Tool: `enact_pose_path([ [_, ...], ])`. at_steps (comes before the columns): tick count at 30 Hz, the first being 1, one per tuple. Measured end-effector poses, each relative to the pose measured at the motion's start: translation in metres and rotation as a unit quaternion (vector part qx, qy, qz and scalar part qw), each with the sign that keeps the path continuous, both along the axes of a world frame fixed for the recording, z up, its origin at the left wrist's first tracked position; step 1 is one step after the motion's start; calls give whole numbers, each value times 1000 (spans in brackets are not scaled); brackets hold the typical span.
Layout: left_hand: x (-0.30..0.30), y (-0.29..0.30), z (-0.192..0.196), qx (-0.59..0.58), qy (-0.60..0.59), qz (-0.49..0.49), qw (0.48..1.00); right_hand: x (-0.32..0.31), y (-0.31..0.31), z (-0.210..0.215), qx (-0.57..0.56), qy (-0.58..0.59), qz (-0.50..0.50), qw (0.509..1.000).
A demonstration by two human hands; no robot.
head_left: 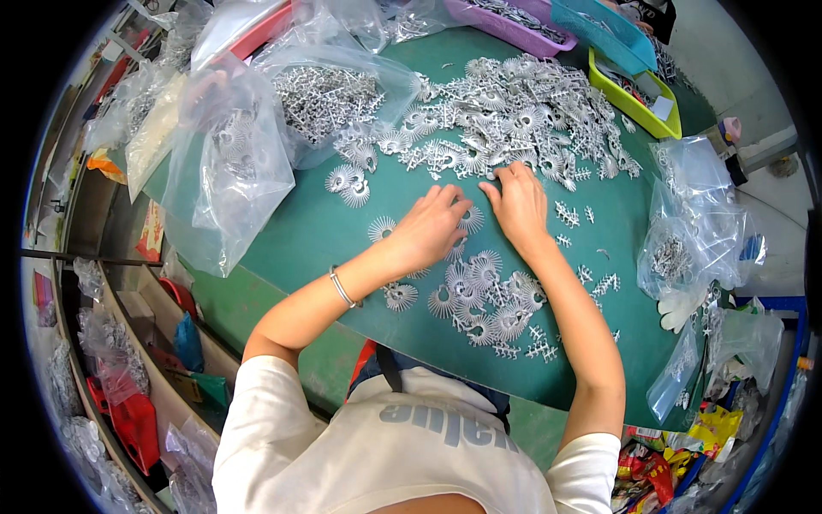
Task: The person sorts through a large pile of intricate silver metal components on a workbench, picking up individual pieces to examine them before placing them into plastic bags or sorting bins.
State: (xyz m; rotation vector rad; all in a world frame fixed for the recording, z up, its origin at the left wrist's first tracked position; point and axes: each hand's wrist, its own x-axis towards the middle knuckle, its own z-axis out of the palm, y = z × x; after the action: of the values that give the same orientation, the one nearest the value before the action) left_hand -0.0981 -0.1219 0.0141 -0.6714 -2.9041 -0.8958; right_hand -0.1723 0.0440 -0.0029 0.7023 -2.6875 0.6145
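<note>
My left hand (431, 224) is low over the green table, fingers curled and bunched. A silver fan-shaped metal piece (471, 219) lies right beside its fingertips; whatever the fingers hold is hidden. At the near edge of a large heap of silver metal pieces (522, 116), my right hand (520, 199) has thumb and forefinger drawn together. Something small and grey shows between those fingertips, too small to name. Closer to me sits a smaller group of fan-shaped and branched pieces (479, 291). A few loose branched pieces (565, 214) are to the right of my right hand.
Clear plastic bags (227, 163) stand at the left, and an open bag of small branched pieces (330, 103) is beside the heap. Purple (518, 26), blue (604, 32) and lime-green (638, 103) trays line the far edge. More bags (689, 227) lie at the right edge.
</note>
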Motion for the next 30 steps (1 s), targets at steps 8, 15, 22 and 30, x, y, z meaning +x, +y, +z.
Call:
enact_pose_path([
  [8, 10, -2, 11, -11, 10, -21, 1000, 10, 18, 16, -96, -30, -2, 995],
  [15, 4, -5, 8, 32, -9, -19, 999, 3, 89, 68, -234, -530, -13, 815],
  [22, 1, -5, 11, 44, -20, -30, 998, -151, 175, 105, -600, -256, -95, 752],
  [30, 0, -1, -9, 37, -1, -28, 999, -66, 130, 57, -201, -278, -20, 939],
])
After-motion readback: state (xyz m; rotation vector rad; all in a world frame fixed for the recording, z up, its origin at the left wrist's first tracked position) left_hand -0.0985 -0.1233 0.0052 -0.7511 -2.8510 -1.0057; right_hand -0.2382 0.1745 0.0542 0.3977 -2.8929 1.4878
